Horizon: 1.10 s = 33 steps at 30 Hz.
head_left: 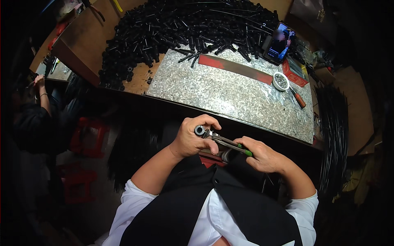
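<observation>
My left hand is curled around a black tubular part, whose round open end faces up. In my right hand are metal pliers with green-tipped handles. The pliers' jaws reach to the side of the tubular part, between the thumb and fingers of my left hand. Exactly what the jaws grip is too small to make out. Both hands are held in front of my body, just off the near edge of the workbench.
A large heap of black tubular parts covers the back of the bench. On it lie a red-and-grey flat bar, a white bowl, a screwdriver, a red box and a phone. Black rods hang at right. Another person works at left.
</observation>
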Available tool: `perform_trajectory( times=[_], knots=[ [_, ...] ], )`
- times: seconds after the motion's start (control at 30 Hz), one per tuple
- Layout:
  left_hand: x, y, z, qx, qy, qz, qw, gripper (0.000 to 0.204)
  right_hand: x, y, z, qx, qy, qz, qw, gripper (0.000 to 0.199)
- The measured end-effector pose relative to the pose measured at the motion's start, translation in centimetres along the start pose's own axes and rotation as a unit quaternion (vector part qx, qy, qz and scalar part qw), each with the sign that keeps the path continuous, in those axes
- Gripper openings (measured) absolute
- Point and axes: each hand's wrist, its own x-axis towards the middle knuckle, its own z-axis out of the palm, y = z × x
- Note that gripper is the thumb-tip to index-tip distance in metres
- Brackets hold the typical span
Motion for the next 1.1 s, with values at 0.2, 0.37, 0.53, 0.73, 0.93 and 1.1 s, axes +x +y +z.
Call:
perform_trajectory(
  times=[0.2, 0.37, 0.53, 0.73, 0.93, 1.1],
  knots=[
    [-0.7, -0.4, 0.3, -0.084, 0.03, -0.053, 0.995, 0.072, 0.5, 0.3, 0.6, 0.031, 0.044, -0.012, 0.998, 0.036],
    [-0.8, -0.9, 0.4, -0.085, 0.035, -0.018, 0.996, 0.053, 0.9, 0.7, 1.3, 0.016, 0.078, 0.013, 0.997, 0.032],
    [-0.6, -0.4, 0.8, -0.03, 0.046, -0.025, 0.998, 0.069, 1.0, 2.6, 2.1, -0.056, 0.15, -0.046, 0.986, 0.028],
    [-0.4, -0.4, 0.8, -0.03, 0.043, -0.038, 0.998, 0.077, 0.4, 2.9, 1.0, -0.135, 0.215, -0.037, 0.967, 0.032],
    [-1.0, -1.7, 0.7, -0.062, 0.054, -0.047, 0.996, 0.087, 0.8, 5.5, -3.4, -0.284, 0.404, -0.073, 0.866, 0.024],
    [-1.3, -1.3, 0.8, -0.08, 0.041, -0.057, 0.994, 0.085, 1.0, 8.4, -9.3, -0.288, 0.442, 0.115, 0.842, 0.014]
  ],
)
